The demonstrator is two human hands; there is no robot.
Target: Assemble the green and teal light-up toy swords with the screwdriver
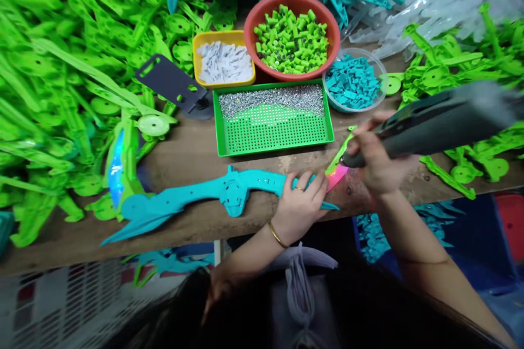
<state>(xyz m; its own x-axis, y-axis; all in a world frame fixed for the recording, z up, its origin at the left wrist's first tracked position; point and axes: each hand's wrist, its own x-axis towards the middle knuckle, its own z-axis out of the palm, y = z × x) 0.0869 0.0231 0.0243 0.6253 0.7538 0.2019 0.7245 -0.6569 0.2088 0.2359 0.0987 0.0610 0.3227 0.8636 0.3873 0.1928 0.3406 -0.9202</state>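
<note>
On the wooden bench lies a long teal plastic part, curved like a toy bow, with a round hub at its middle. My left hand is closed over its right end, fingers pressing it down. My right hand grips a dark power screwdriver, its nose pointing down and left at the tip of the part. A bright pink patch and a slim lime-green piece show beside the nose. The screwdriver's bit and any screw under it cannot be made out.
Behind stand a green perforated tray of screws, a yellow tub of whitish pieces, a red bowl of green cylinders and a clear bowl of teal bits. Green parts heap at left; a dark stand is near.
</note>
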